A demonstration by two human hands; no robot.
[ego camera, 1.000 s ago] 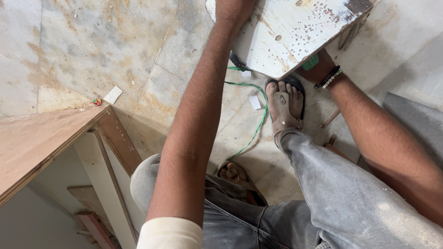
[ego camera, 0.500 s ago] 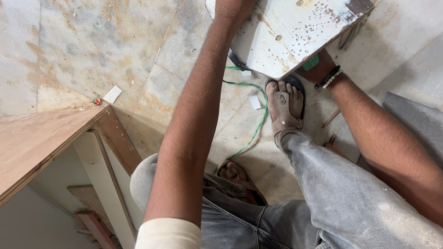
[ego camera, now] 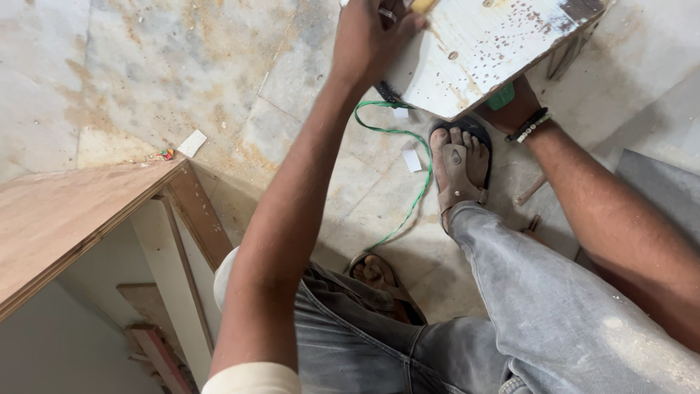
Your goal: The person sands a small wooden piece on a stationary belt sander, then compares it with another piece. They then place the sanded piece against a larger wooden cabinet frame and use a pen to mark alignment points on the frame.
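My left hand (ego camera: 372,36) lies at the top of the view with its fingers curled over the left edge of a white, speckled board (ego camera: 481,51). A small metal piece and a yellowish tip show just past the fingers. My right forearm reaches under the board's lower corner. Only the wrist, with a dark bead bracelet (ego camera: 531,125), shows, and the right hand itself is hidden beneath the board. A green object (ego camera: 500,98) peeks out beside that wrist. My sandalled foot (ego camera: 458,164) stands on the floor just below the board.
A green cord (ego camera: 408,182) loops across the dusty marble floor (ego camera: 146,73). A plywood cabinet (ego camera: 80,211) with an open side stands at the left, with wood strips inside it. Small white scraps (ego camera: 192,143) lie on the floor. A grey sheet (ego camera: 656,182) lies at the right.
The view has shifted, so my left hand on the board's edge now shows fully. Arms, board and foot keep the same places.
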